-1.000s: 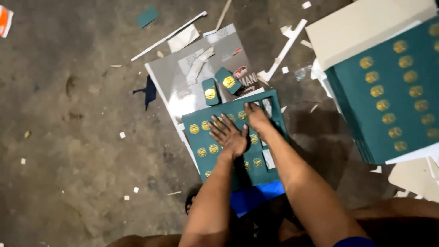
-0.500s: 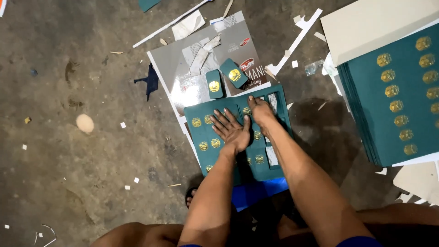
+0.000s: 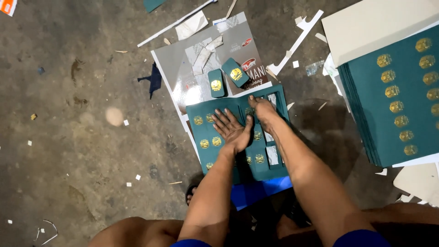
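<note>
- A rough grey concrete floor [image 3: 68, 137] fills the left half of the frame, strewn with small white paper scraps.
- At the right edge lies a thick stack of dark green sheets [image 3: 398, 100], each bearing a column of round gold emblems, with a plain cream board [image 3: 375, 27] resting across its upper part.
- In the upper middle sits a glossy grey poster sheet [image 3: 192, 82] with a red-and-white oval label near its right side; torn pale strips lie on it.
- Just below it, at the centre of the frame, is the green printed sheet [image 3: 215, 155], rectangular, with rows of gold round emblems and a few white cut-out windows on its right part.
- The left hand [image 3: 233, 130] lies flat on this sheet, palm down and fingers spread wide, gripping nothing.
- The right hand [image 3: 261, 110] presses on the sheet's upper middle, just beside the left hand; its fingers seem bent downward against the card, though the view is too dim to tell whether they pinch anything.
- A bright blue piece [image 3: 256, 190] shows under the sheet's lower edge.
- Two small green rounded cards [image 3: 226, 78], each with one gold emblem, rest on the poster just above the sheet.
- A long white strip [image 3: 176, 20] lies aslant at the top.
</note>
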